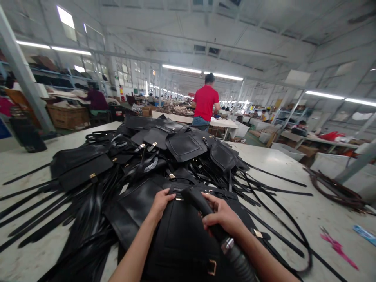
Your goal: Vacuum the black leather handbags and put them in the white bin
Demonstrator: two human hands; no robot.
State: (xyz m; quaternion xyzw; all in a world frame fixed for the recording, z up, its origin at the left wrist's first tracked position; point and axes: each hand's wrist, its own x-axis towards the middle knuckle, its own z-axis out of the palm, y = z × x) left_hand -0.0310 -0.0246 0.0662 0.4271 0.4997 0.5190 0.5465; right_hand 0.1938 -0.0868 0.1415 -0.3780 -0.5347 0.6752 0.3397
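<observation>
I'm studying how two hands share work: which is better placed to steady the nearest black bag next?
Probably the left hand: its fingers touch the black bag and hold no tool, while the right hand grips the black hose handle.

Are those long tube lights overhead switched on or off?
On: the tube lights glow bright white below the roof.

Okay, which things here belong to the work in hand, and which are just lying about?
In the work:
black bag, under the left hand
hose tool, in the right hand
probably the bag pile

Apparently lying about:
pink scissors
blue item
brown coil
dark bottle
</observation>
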